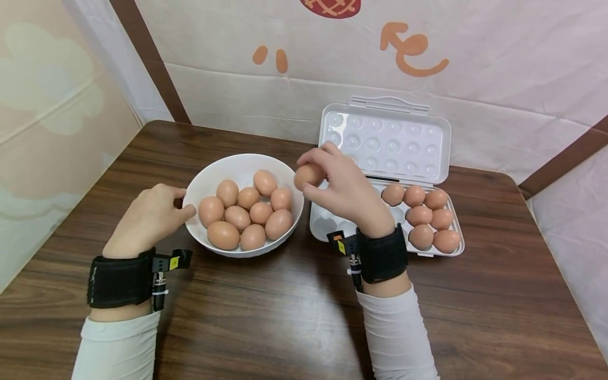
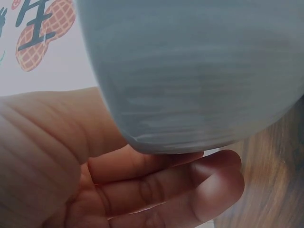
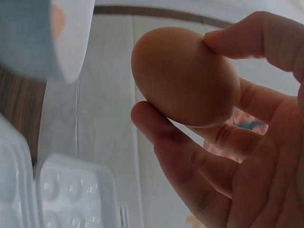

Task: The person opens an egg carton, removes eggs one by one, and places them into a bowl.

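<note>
A white bowl (image 1: 209, 174) holding several brown eggs (image 1: 247, 211) stands mid-table. My left hand (image 1: 149, 216) rests against the bowl's left side, its fingers (image 2: 190, 183) curled under the bowl wall (image 2: 199, 71). My right hand (image 1: 342, 187) holds one brown egg (image 1: 306, 175) between thumb and fingers, just past the bowl's right rim and over the left end of the white egg tray (image 1: 323, 224). In the right wrist view the egg (image 3: 185, 76) is pinched at the fingertips (image 3: 247, 40). Several eggs (image 1: 425, 211) fill the tray's right end.
The tray's lid (image 1: 387, 140) stands open toward the back wall. The tray's left cups sit partly hidden under my right hand. Dark wooden table (image 1: 266, 316) stretches bare in front; fabric walls close in behind and on both sides.
</note>
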`<state>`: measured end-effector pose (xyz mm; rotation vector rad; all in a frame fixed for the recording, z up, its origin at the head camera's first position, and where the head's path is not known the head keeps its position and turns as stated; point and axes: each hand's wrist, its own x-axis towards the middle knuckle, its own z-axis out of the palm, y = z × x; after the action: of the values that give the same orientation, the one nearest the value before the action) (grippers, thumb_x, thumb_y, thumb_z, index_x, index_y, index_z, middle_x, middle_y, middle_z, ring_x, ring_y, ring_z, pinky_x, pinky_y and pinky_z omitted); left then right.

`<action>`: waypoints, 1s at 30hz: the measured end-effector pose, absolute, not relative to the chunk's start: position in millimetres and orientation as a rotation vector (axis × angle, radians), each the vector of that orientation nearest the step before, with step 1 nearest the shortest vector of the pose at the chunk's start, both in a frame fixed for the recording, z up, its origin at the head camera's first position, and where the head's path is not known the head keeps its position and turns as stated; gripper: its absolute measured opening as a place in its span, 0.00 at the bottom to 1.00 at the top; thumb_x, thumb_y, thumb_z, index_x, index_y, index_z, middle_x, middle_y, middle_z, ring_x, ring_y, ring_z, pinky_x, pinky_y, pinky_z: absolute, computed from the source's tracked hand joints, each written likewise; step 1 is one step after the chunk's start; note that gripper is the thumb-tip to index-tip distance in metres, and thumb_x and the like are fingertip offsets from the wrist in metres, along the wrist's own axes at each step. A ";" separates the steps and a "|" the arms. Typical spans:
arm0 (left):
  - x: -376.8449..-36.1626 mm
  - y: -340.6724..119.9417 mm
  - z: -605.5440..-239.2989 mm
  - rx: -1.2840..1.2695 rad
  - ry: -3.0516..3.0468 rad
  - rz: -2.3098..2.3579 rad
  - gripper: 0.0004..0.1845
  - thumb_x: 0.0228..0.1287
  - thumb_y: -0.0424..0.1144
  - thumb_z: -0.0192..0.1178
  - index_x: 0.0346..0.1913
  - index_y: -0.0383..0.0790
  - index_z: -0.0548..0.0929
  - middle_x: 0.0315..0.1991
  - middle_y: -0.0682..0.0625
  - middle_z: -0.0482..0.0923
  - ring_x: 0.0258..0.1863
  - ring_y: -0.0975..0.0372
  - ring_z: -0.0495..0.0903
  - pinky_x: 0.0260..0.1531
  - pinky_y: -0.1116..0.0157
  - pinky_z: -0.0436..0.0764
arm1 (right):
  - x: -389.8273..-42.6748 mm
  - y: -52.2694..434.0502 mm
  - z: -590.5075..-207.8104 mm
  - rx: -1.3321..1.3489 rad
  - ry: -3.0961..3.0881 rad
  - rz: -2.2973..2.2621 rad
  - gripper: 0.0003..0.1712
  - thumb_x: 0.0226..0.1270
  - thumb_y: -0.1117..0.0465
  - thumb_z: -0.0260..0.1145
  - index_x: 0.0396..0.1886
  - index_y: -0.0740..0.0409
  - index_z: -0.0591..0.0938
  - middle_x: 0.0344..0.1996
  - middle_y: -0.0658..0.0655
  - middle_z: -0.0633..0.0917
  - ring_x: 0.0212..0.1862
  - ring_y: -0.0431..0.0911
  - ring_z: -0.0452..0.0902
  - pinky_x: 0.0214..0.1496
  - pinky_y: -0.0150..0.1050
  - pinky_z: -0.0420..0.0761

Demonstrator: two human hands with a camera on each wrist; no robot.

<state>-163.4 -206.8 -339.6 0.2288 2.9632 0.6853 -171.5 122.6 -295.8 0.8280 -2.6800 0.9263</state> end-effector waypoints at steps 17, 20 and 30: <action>-164.4 -204.7 -340.2 0.239 2.957 0.693 0.12 0.63 0.37 0.54 0.41 0.32 0.82 0.25 0.47 0.73 0.26 0.56 0.70 0.23 0.63 0.65 | -218.6 37.5 -267.8 1.145 -2.933 0.556 0.16 0.67 0.58 0.64 0.54 0.51 0.81 0.48 0.50 0.75 0.47 0.42 0.73 0.51 0.34 0.73; -163.8 -203.9 -340.0 0.247 2.965 0.694 0.10 0.62 0.36 0.54 0.38 0.33 0.82 0.22 0.49 0.71 0.24 0.57 0.69 0.22 0.63 0.64 | -225.6 29.0 -272.5 1.129 -2.996 0.472 0.16 0.68 0.58 0.63 0.55 0.49 0.80 0.49 0.49 0.74 0.47 0.41 0.73 0.50 0.34 0.73; -162.3 -206.2 -337.8 0.239 2.962 0.685 0.09 0.62 0.37 0.53 0.36 0.34 0.81 0.21 0.50 0.68 0.24 0.58 0.68 0.22 0.64 0.64 | -237.3 10.9 -299.5 0.960 -3.146 0.408 0.21 0.68 0.55 0.63 0.60 0.45 0.77 0.53 0.47 0.73 0.46 0.44 0.75 0.43 0.36 0.77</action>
<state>-162.3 -206.2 -337.8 0.2389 2.9619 0.6845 -237.3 10.9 -299.5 0.9602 -3.1458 0.4078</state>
